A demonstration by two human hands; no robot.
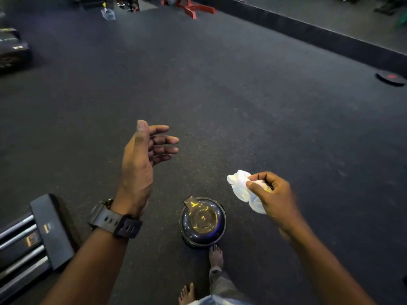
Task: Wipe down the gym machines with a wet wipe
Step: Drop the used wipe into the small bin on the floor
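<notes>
The right hand (275, 194) is pinching a crumpled white wipe (242, 187), holding it in the air just above and right of the round bin (202, 222) that is standing on the dark floor (220, 95). The left hand (143, 155) is hovering above and left of the bin, fingers spread and relaxed, holding nothing, a black watch (115, 222) on its wrist. A bare foot (215, 256) is touching the bin's near edge.
</notes>
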